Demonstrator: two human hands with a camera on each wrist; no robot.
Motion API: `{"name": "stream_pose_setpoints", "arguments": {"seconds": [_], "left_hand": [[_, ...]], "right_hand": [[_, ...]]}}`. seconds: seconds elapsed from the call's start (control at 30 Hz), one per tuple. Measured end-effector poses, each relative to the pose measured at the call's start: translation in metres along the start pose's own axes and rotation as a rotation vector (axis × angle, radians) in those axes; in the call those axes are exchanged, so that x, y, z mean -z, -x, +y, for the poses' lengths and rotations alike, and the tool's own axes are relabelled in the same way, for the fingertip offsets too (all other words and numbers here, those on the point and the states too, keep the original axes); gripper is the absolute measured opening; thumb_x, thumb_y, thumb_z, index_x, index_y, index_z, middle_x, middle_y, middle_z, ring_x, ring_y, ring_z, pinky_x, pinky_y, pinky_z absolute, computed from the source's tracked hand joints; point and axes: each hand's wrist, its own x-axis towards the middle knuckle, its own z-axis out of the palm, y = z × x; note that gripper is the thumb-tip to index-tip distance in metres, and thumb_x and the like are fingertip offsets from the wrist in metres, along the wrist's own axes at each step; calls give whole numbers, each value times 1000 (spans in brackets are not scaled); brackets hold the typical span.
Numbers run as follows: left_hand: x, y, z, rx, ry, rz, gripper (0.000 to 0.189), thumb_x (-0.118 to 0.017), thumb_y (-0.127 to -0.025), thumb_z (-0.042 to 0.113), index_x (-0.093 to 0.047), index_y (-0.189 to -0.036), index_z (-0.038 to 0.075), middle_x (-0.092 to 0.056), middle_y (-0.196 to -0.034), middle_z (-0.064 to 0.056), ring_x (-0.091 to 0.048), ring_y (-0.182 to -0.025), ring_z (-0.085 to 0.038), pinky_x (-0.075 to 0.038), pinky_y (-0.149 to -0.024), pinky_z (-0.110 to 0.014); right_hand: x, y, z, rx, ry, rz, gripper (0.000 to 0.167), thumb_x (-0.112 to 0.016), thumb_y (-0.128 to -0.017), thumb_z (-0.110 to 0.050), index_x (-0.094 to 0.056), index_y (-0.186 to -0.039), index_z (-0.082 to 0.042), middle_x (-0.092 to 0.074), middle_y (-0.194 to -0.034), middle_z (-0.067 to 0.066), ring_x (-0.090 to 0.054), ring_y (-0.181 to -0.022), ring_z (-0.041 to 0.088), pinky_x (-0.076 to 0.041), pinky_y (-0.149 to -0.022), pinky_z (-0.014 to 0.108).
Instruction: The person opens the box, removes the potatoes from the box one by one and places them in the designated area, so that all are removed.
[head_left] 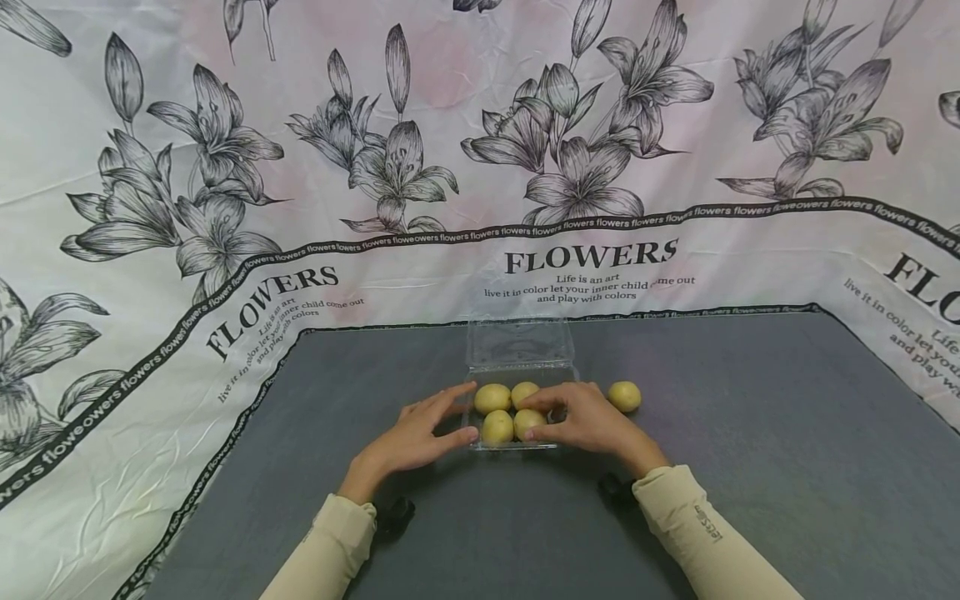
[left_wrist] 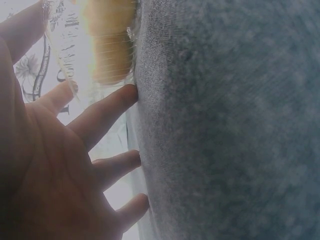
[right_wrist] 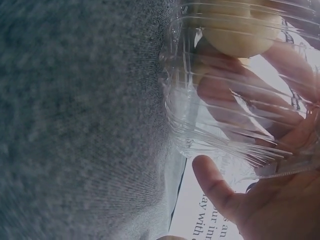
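Clear plastic makes up the box (head_left: 517, 447) in the head view, its lid (head_left: 519, 343) raised at the back, with four yellow pieces within its walls: back-left (head_left: 492, 398), front-left (head_left: 497, 427), back-right (head_left: 523, 392) and front-right (head_left: 528, 422). A fifth, loose piece (head_left: 625, 397), lies outside on the grey table (head_left: 480, 525), just right of the box. By that count four are in, one is out, and the lid is not yet down. The right hand (head_left: 592, 421) pinches the front-right piece; the left hand (head_left: 418, 429) frames the left wall, thumb and fingers apart. From the left wrist, that hand's fingers are spread, holding no piece. From the right wrist, bent fingers show through the plastic around a piece seemingly lifted off the bottom.
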Motion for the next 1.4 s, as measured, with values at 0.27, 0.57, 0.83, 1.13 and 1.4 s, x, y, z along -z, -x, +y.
{"name": "stream_pose_setpoints", "arguments": {"seconds": [0.27, 0.57, 0.83, 1.13, 1.4], "left_hand": [[2, 1, 1, -2, 2, -4, 74, -58, -99, 58, -25, -162, 36, -52, -155, 5, -35, -152, -24, -16, -118, -65], [2, 0, 1, 3, 6, -5, 73, -58, -99, 58, -25, -161, 38, -52, -154, 5, -37, -152, -24, -17, -116, -65], [1, -1, 0, -6, 5, -3, 73, -58, -99, 58, -25, -161, 37, -52, -154, 6, -35, -153, -25, -17, -116, -66], [0, 0, -1, -5, 7, -7, 74, -58, -99, 58, -25, -161, 37, -51, -155, 6, -33, -154, -25, -16, -117, -66], [-1, -1, -2, 0, 7, -1, 73, -58, -99, 59, -25, -161, 38, -51, -155, 6, -34, -153, -25, -16, -116, -66]], "right_hand": [[1, 0, 0, 4, -3, -3, 44, -80, -88, -42, -75, -125, -19, -76, -117, -5, -69, -87, 9, -40, -91, 55], [2, 0, 2, 41, -24, -3, 46, -79, -88, -42, -74, -126, -17, -77, -116, -4, -65, -81, 1, -47, -85, 40], [6, 0, 0, 38, -94, 4, 48, -81, -87, -39, -73, -127, -13, -78, -111, 1, -66, -76, 5, -52, -66, 23], [8, 1, -1, 27, -44, 38, 46, -83, -85, -39, -75, -125, -18, -78, -110, -4, -65, -77, 1, -48, -78, 30], [13, 2, -4, -2, -29, 61, 46, -84, -83, -41, -75, -124, -21, -78, -109, -6, -66, -81, 5, -33, -90, 45]]}}
